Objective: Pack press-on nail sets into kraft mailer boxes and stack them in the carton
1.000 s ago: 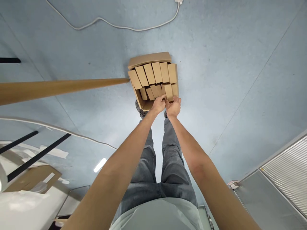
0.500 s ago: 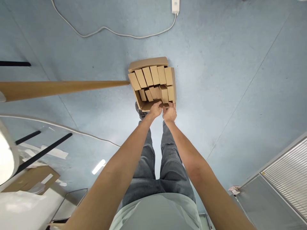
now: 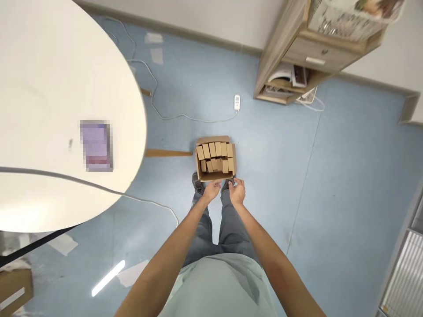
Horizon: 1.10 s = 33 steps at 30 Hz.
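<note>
An uncovered cardboard box (image 3: 215, 177) sits on the floor in front of my feet. Inside it, small brown cartons (image 3: 218, 149) stand in a row along the far side. Several more cartons (image 3: 216, 164) lie lower down in the nearer half, some tilted, with a gap at the near left. My left hand (image 3: 212, 190) hovers just on my side of the box's near wall, fingers loosely bent and apart, holding nothing. To its right, my right hand (image 3: 237, 191) is near the box's near right corner, thumb and fingers spread, also with nothing in it.
On the left stands a round white table (image 3: 125, 132), one wooden leg (image 3: 168, 153) reaching down beside the box. A white power strip (image 3: 237, 102) with its cord lies beyond the box. A wooden cabinet (image 3: 274, 66) stands at the back right. Another cardboard carton (image 3: 20, 284) is at lower left.
Both hands have come off the near wall of the box and drawn back toward me. My view has risen, so the table and cabinet now show. The cartons look unmoved.
</note>
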### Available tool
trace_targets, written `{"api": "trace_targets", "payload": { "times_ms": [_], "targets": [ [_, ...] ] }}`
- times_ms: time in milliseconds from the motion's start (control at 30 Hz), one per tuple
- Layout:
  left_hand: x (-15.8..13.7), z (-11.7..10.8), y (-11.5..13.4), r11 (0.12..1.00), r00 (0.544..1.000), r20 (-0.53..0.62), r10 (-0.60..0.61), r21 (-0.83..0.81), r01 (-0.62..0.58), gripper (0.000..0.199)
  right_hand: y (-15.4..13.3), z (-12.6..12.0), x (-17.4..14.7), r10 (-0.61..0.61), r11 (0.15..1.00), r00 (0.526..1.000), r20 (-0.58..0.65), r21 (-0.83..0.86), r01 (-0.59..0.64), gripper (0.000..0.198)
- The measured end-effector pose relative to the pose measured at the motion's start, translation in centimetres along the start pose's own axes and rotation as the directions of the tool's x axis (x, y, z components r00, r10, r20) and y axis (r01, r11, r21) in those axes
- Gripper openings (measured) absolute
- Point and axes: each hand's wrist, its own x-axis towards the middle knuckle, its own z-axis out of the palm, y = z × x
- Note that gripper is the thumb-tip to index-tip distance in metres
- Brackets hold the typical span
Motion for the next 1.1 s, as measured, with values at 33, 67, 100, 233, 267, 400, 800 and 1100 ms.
{"api": "trace_targets", "payload": {
  "times_ms": [33,67,100,233,267,400,800,1100],
  "targets": [
    [-0.9,-0.5,1.2,1.0,1.0,-0.008,-0.011,-0.026,0.01,0.021,-0.6,-0.7,-0.4,-0.011,0.999,1.0,-0.015,0.039,0.011,0.027],
    [-1.9,-1.1,2.4,0.998,1.0,-0.016,-0.016,-0.064,0.015,0.022,-1.1,-1.5,-0.7,-0.025,0.997,0.999,-0.032,0.073,0.027,0.027],
    [-2.8,-1.7,3.6,0.991,0.999,-0.03,-0.03,-0.135,0.026,0.023,-1.7,-2.2,-1.0,-0.044,0.994,0.998,-0.049,0.101,0.049,0.028],
    [-6.9,-4.4,7.3,0.912,0.994,-0.109,-0.017,-0.409,-0.029,0.028,-4.1,-5.3,-2.5,-0.148,0.967,0.985,-0.087,0.196,0.162,0.033],
    [-8.0,-5.2,8.0,0.891,0.992,-0.124,0.001,-0.451,-0.057,0.031,-4.8,-6.1,-2.9,-0.179,0.958,0.98,-0.083,0.212,0.193,0.036],
    [-12.7,-8.3,9.7,0.815,0.98,-0.196,0.027,-0.564,-0.135,0.047,-7.9,-8.8,-4.8,-0.301,0.916,0.951,-0.065,0.259,0.307,0.052],
    [-28.7,-19.2,7.7,0.627,0.923,-0.37,0.103,-0.697,-0.349,0.05,-22.4,-6.8,-21.7,-0.419,0.744,0.907,-0.038,0.558,0.368,0.067],
    [-37.4,-34.2,3.6,0.46,0.711,-0.677,0.192,-0.578,-0.674,0.035,-29.8,1.0,-35.2,-0.632,0.664,0.772,0.072,0.565,0.49,0.067]
  ]
}}
